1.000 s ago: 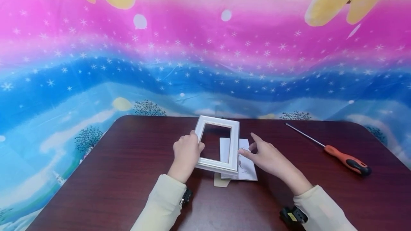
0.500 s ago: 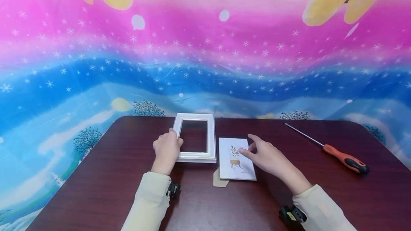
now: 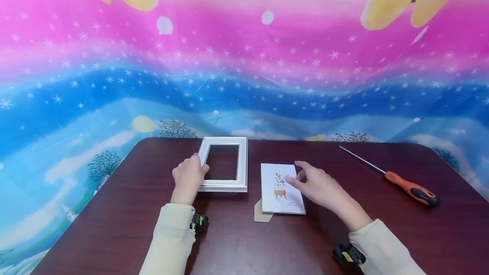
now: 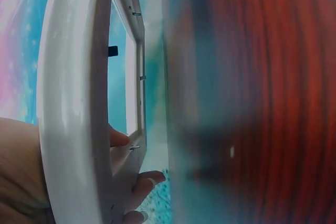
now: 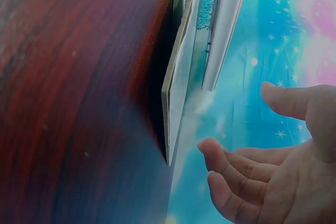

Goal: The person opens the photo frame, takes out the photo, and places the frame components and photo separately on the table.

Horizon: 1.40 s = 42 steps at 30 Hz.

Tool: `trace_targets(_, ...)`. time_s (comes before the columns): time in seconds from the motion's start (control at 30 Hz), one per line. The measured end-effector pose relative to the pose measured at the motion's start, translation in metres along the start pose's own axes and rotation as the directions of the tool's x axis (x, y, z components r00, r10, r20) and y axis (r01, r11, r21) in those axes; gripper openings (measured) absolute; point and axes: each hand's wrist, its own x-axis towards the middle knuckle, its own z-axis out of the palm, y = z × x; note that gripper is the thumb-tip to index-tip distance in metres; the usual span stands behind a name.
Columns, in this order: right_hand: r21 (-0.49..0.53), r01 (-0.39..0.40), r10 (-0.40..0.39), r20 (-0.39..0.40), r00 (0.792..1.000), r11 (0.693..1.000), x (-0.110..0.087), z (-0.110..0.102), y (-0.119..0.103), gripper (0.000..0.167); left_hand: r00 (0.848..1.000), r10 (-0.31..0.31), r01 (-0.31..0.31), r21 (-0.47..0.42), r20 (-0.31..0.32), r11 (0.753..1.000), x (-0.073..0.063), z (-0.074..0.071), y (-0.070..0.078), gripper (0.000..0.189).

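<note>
My left hand (image 3: 188,178) grips the left side of a white picture frame (image 3: 243,162), thumb on the front and fingers behind. The frame's opening shows the table through it, and small metal tabs stick out at its back in the left wrist view. To its right lies a backing board with a white printed picture (image 3: 269,181) of a potted plant on top; a beige stand leg (image 3: 262,214) pokes out from underneath. My right hand (image 3: 321,186) hovers over the picture's right edge, thumb and fingers apart. In the right wrist view a gap separates those fingers (image 5: 215,156) from the board (image 5: 176,98).
An orange and black screwdriver (image 3: 412,189) lies at the right of the dark red table (image 3: 126,224), its shaft pointing to the back left. Behind the table's far edge hangs a colourful snowflake-patterned cloth (image 3: 244,54).
My left hand has carried the frame leftward, off the printed picture, and lowered it towards the table. The picture shows fully now. My right hand has stayed nearly still.
</note>
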Motion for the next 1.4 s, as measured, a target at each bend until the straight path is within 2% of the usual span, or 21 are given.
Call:
trace_targets(0.33, -0.001, 0.017, -0.017, 0.007, 1.0, 1.0, -0.001, 0.0, -0.001, 0.062, 0.998, -0.054, 0.054, -0.023, 0.03, 0.998, 0.005, -0.014, -0.034, 0.057)
trace_targets(0.53, -0.005, 0.017, -0.017, 0.008, 1.0, 1.0, 0.0, 0.001, 0.0, 0.059, 0.994, -0.093, 0.095, -0.026, 0.057, 0.995, 0.002, -0.017, -0.051, 0.053)
trace_targets(0.7, -0.015, 0.02, -0.02, 0.001, 1.0, 1.0, 0.0, 0.001, 0.0, 0.057, 0.991, -0.121, 0.123, -0.03, 0.052, 0.992, 0.002, -0.02, -0.062, 0.054)
trace_targets(1.03, -0.015, 0.01, -0.009, 0.009, 1.0, 1.0, -0.002, 0.001, -0.001, 0.058, 0.974, -0.204, 0.211, -0.071, 0.095, 0.975, 0.003, -0.025, -0.086, 0.062)
trace_targets(1.23, -0.028, 0.009, -0.009, 0.004, 1.0, 1.0, 0.0, 0.002, 0.0, 0.056, 0.963, -0.254, 0.261, -0.09, 0.087, 0.961, -0.001, -0.029, -0.098, 0.061)
trace_targets(1.4, -0.032, 0.011, -0.011, 0.003, 1.0, 0.999, 0.0, 0.002, 0.001, 0.055, 0.961, -0.268, 0.274, -0.082, 0.075, 0.958, -0.002, -0.03, -0.102, 0.061)
